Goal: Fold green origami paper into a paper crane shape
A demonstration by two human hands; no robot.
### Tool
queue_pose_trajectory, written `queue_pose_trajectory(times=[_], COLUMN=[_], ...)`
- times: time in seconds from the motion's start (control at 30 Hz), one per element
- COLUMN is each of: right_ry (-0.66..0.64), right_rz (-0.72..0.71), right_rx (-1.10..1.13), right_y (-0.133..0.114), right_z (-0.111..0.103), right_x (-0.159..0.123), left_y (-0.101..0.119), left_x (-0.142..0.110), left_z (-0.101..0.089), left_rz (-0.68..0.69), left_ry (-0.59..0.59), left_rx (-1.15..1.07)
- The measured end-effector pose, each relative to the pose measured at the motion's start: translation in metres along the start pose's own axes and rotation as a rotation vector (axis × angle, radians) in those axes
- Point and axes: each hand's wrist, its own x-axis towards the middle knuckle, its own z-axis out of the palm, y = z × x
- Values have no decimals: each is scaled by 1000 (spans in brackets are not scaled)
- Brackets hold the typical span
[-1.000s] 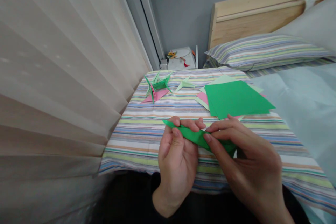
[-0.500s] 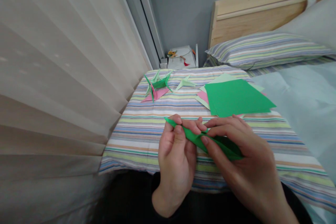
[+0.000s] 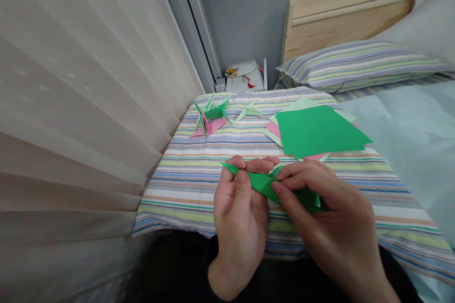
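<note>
Between both hands, above the striped cloth surface (image 3: 185,184), is a green folded origami paper (image 3: 262,183). My left hand (image 3: 240,218) pinches it near its pointed left end, thumb on top and fingers behind. On the other side, my right hand (image 3: 330,208) grips the right part between thumb and fingertips, covering some of its folds. A narrow flap stands up by the right fingertips. Beyond the hands lies a stack of square paper sheets (image 3: 320,130), dark green on top, with pale green and pink edges showing.
Folded green and pink paper cranes (image 3: 213,112) cluster at the far left of the cloth, beside a pale green folded piece (image 3: 250,111). A pleated curtain (image 3: 88,104) borders the left. Behind are a white stand (image 3: 254,78), a striped pillow (image 3: 362,66) and a wooden headboard (image 3: 337,23).
My right fingers have bent and drawn in closer to the paper's middle. A narrow green flap now shows raised at their tips. My left hand keeps nearly the same hold.
</note>
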Motion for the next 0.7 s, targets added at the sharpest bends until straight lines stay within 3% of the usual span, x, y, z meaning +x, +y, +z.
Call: queue_pose_trajectory(times=[0.23,0.4,0.6,0.7], right_ry=[-25,-71,-283,-290], right_rz=[29,-24,27,15], right_rx=[-4,-122,-91,-89], right_y=[0,0,0,2], right_z=[0,-9,-24,-29], right_x=[0,1,1,4], left_y=[1,5,12,15], left_x=[-1,-1,-6,-5], left_z=[-1,-5,-6,-6], left_rz=[16,-79,-162,-183], left_ry=[-19,-98,-208,-250], left_rx=[-3,80,159,167])
